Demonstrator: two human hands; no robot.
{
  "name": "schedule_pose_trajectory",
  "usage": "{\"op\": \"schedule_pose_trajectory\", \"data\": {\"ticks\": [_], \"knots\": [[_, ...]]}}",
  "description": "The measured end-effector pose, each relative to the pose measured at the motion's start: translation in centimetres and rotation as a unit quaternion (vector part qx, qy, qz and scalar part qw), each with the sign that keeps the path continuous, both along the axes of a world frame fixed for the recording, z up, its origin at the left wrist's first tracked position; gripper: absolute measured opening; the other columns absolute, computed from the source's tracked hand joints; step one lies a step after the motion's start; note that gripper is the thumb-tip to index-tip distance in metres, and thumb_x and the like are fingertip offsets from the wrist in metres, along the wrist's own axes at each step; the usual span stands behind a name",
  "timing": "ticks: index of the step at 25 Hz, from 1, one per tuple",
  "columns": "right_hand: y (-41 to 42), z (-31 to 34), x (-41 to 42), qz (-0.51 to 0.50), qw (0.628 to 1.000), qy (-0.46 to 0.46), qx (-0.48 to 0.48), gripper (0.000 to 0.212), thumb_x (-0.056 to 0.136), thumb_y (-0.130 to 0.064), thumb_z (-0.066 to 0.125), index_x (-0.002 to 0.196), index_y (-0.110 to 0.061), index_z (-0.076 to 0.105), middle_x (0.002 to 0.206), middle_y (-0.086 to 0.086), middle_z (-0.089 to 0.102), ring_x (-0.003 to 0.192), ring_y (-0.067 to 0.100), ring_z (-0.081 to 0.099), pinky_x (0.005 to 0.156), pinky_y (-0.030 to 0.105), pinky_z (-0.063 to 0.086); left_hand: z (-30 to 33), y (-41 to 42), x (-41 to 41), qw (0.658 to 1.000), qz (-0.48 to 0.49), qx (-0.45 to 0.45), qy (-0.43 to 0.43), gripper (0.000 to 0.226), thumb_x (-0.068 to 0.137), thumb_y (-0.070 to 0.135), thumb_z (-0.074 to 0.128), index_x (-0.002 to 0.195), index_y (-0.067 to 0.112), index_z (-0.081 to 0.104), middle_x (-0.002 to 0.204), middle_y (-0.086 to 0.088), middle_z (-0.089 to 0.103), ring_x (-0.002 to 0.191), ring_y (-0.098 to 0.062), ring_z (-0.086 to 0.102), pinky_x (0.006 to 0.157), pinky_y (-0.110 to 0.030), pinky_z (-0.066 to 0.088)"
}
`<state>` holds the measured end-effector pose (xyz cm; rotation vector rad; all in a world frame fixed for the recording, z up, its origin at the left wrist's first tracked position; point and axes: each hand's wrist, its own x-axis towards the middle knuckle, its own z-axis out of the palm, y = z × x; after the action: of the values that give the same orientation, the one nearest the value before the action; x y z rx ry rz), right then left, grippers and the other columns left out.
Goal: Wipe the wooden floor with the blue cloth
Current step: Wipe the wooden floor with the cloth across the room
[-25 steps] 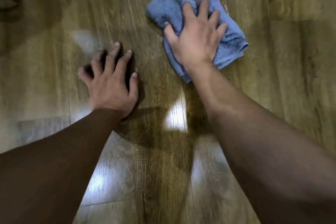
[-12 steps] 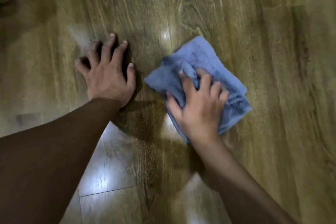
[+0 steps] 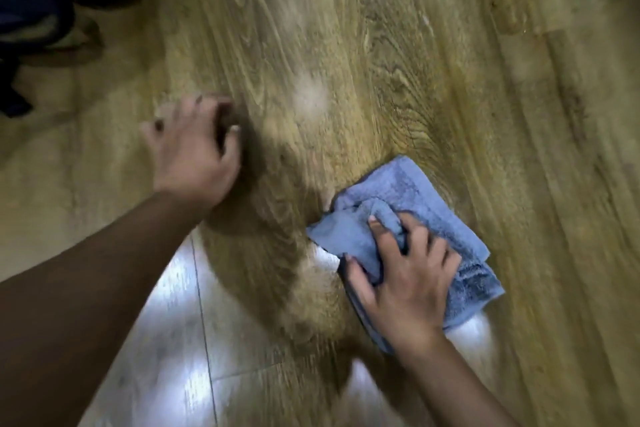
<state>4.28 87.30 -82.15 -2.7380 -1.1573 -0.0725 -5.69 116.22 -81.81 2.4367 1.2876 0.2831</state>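
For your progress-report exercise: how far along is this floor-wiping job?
Done: nothing provable; no clear wiped patch shows on the brown wooden plank floor. In hand: the right hand grips the bunched blue terry cloth against the boards, while the blurred left hand is by the floor. Left: the boards all around it.

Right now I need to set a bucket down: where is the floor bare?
Bare wooden floor beyond the blue cloth and to its right. Crowded: between left hand and right hand; dark objects far left.
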Motion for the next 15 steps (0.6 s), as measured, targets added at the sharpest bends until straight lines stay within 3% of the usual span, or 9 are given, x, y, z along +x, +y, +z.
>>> {"op": "schedule_pose_trajectory", "data": {"ticks": [4,9,15], "knots": [[3.3,-0.3,0.2,0.034,0.999,-0.031,-0.005,0.063,0.077,-0.066,0.058,0.126,-0.027,0.059,0.130,0.011,0.050,0.097,0.037,0.048,0.082,0.051,0.035,-1.7,1.6,-4.8,0.992,0.104,0.041,0.058,0.053,0.094,0.051,0.037,0.132,0.017,0.050,0.144,-0.011,0.044,0.133,-0.036,0.036,0.108,-0.068,0.020],[15.8,0.3,3.5,0.048,0.998,-0.034,0.013,0.055,0.078,-0.062,0.058,0.118,-0.024,0.061,0.118,0.014,0.054,0.097,0.039,0.049,0.083,0.051,0.035,-1.8,1.6,-4.2,0.992,0.077,0.078,0.069,0.046,0.093,0.048,0.043,0.129,0.020,0.053,0.144,-0.007,0.047,0.133,-0.034,0.037,0.102,-0.062,0.027],[30.5,-0.1,9.2,-0.009,0.999,-0.048,-0.003,0.063,0.083,-0.068,0.040,0.126,-0.025,0.056,0.139,0.015,0.049,0.119,0.044,0.046,0.096,0.059,0.032,-2.0,1.7,-4.3,0.991,0.069,0.084,0.083,0.046,0.094,0.048,0.043,0.129,0.020,0.054,0.145,-0.006,0.047,0.136,-0.033,0.036,0.101,-0.058,0.028]]}}
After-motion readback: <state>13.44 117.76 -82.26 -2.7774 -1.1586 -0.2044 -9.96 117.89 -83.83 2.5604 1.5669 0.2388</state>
